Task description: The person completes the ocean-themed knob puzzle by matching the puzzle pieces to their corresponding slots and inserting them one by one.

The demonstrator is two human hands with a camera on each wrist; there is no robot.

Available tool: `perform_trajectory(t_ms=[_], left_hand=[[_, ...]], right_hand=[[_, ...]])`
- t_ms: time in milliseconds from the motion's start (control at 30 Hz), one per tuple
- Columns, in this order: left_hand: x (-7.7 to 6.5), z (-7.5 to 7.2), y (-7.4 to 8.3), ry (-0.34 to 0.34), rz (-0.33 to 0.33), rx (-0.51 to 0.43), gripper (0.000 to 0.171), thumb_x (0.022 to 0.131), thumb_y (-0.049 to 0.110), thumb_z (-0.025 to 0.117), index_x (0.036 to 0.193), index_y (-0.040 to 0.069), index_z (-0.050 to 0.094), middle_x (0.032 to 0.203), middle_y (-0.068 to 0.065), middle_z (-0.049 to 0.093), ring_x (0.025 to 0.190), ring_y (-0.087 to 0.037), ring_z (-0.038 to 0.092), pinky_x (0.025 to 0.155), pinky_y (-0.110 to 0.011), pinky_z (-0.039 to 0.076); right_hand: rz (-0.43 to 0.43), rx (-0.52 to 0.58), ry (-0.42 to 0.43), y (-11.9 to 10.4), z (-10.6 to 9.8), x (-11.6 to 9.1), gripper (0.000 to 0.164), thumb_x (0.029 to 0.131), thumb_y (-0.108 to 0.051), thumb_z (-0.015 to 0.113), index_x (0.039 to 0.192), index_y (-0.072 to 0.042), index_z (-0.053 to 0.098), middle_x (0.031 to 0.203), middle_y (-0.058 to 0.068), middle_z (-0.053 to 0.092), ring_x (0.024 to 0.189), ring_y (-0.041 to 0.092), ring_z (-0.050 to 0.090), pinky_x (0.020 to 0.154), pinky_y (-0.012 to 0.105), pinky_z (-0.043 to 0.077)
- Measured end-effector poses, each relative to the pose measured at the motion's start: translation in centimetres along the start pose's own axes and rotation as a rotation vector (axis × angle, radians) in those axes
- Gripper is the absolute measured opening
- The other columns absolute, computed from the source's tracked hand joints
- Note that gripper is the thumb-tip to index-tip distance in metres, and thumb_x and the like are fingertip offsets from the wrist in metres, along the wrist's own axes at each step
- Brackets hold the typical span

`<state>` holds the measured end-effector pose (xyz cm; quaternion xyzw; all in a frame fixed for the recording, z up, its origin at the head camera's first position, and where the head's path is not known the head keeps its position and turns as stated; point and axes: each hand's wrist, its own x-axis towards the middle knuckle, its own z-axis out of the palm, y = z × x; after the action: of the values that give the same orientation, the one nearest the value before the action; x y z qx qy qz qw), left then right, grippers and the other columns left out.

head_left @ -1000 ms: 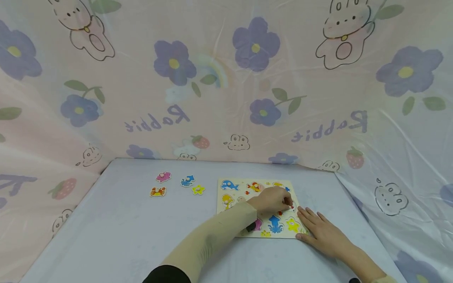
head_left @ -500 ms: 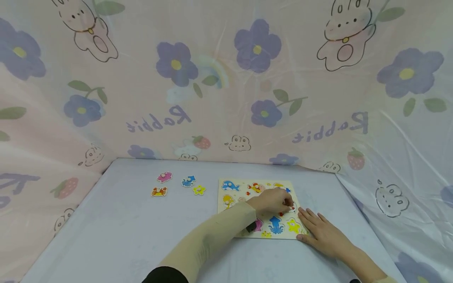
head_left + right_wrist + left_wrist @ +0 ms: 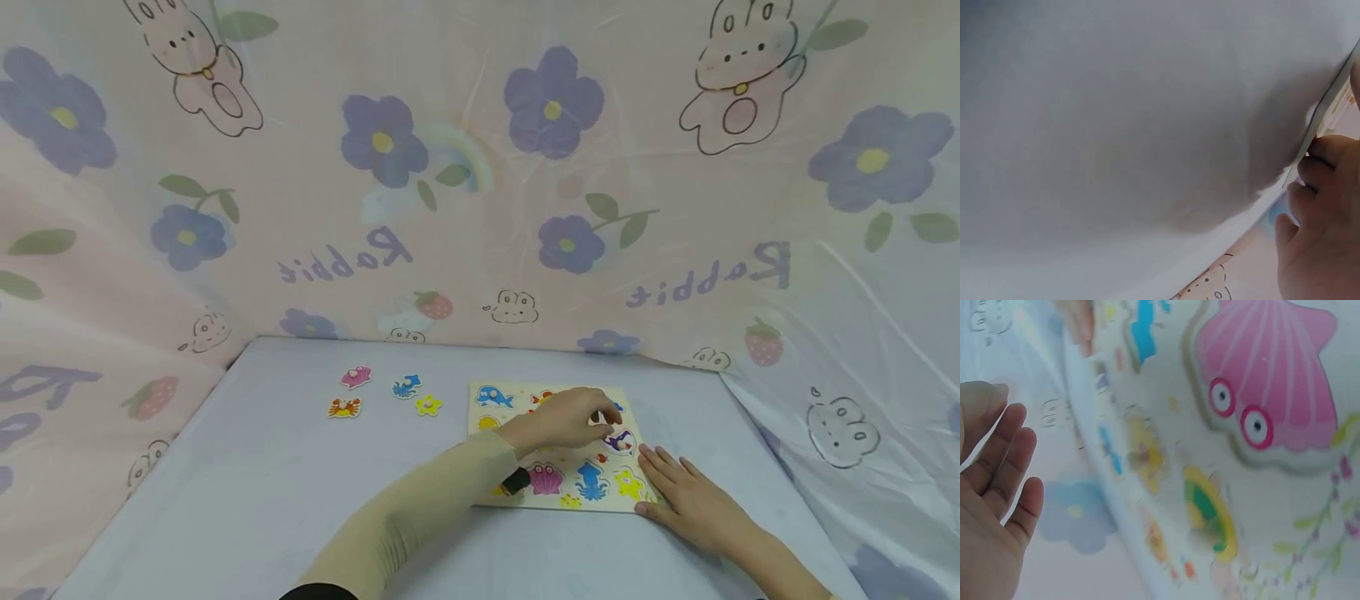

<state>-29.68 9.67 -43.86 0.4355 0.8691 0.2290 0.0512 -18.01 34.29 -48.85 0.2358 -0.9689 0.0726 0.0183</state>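
A knobbed puzzle board [image 3: 522, 389] with sea-animal pictures lies on the white table. My left hand [image 3: 564, 418] is over its right part, fingers loosely bent and holding nothing. Just below the fingertips sits a purple-and-white piece [image 3: 621, 442] at the board's right side. In the left wrist view the left hand [image 3: 994, 481] shows spaced fingers, with a pink shell picture [image 3: 1266, 375] on the board nearby. My right hand [image 3: 693, 504] lies flat with its fingertips at the board's right edge. A blue whale [image 3: 495, 397] sits at the upper left of the board.
Left of the board lie loose knobbed pieces: a pink shell [image 3: 356, 377], an orange crab [image 3: 344, 407], a blue squid [image 3: 406, 386] and a yellow star [image 3: 428, 405]. A patterned curtain [image 3: 465, 250] rises behind the table.
My left hand has let go of the purple-and-white piece and drawn slightly up and left, uncovering it. The right hand stays at the board's edge. The head view has shifted a little.
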Motion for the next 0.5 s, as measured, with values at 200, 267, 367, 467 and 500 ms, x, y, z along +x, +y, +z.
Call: perform_trajectory(t_ms=[200, 267, 367, 467, 500], left_hand=[[-2.5, -2.3, -0.8, 0.079, -0.004, -0.017, 0.024, 0.105, 0.027, 0.065, 0.126, 0.020, 0.073, 0.115, 0.013, 0.068, 0.101, -0.005, 0.063, 0.079, -0.011, 0.045], [-3.4, -3.1, -1.2, 0.106, -0.008, -0.027, 0.024, 0.104, 0.026, 0.066, 0.126, 0.018, 0.073, 0.116, 0.011, 0.068, 0.102, -0.007, 0.063, 0.080, -0.013, 0.046], [-5.1, -4.2, -2.0, 0.149, -0.027, -0.043, 0.022, 0.104, 0.026, 0.067, 0.124, 0.018, 0.073, 0.117, 0.010, 0.069, 0.103, -0.009, 0.063, 0.082, -0.015, 0.047], [-6.9, -5.1, -3.1, 0.197, -0.053, -0.056, 0.021, 0.103, 0.025, 0.068, 0.122, 0.018, 0.073, 0.118, 0.010, 0.069, 0.104, -0.010, 0.063, 0.083, -0.018, 0.049], [-7.6, -5.4, -3.5, 0.214, -0.067, -0.064, 0.021, 0.103, 0.025, 0.068, 0.122, 0.018, 0.073, 0.118, 0.010, 0.069, 0.105, -0.011, 0.064, 0.084, -0.020, 0.050]], right_hand=[[0.010, 0.001, -0.032, 0.0, 0.1, 0.1, 0.079, 0.099, -0.057, 0.062, 0.150, 0.001, 0.051, 0.160, 0.017, 0.044, 0.146, 0.044, 0.040, 0.115, 0.063, 0.034], [0.018, 0.002, -0.044, 0.0, 0.2, 0.0, 0.079, 0.099, -0.058, 0.061, 0.151, 0.001, 0.050, 0.161, 0.017, 0.042, 0.147, 0.043, 0.039, 0.115, 0.063, 0.033], [0.024, 0.011, -0.047, 0.0, 0.3, -0.1, 0.079, 0.100, -0.058, 0.059, 0.152, 0.001, 0.048, 0.163, 0.016, 0.040, 0.148, 0.043, 0.038, 0.115, 0.063, 0.033], [0.027, 0.018, -0.047, -0.1, 0.3, -0.2, 0.079, 0.101, -0.058, 0.059, 0.153, 0.000, 0.047, 0.164, 0.015, 0.038, 0.149, 0.042, 0.036, 0.115, 0.063, 0.033], [0.028, 0.020, -0.046, -0.2, 0.3, -0.2, 0.079, 0.101, -0.058, 0.058, 0.154, 0.000, 0.047, 0.164, 0.015, 0.038, 0.149, 0.042, 0.036, 0.115, 0.063, 0.033]])
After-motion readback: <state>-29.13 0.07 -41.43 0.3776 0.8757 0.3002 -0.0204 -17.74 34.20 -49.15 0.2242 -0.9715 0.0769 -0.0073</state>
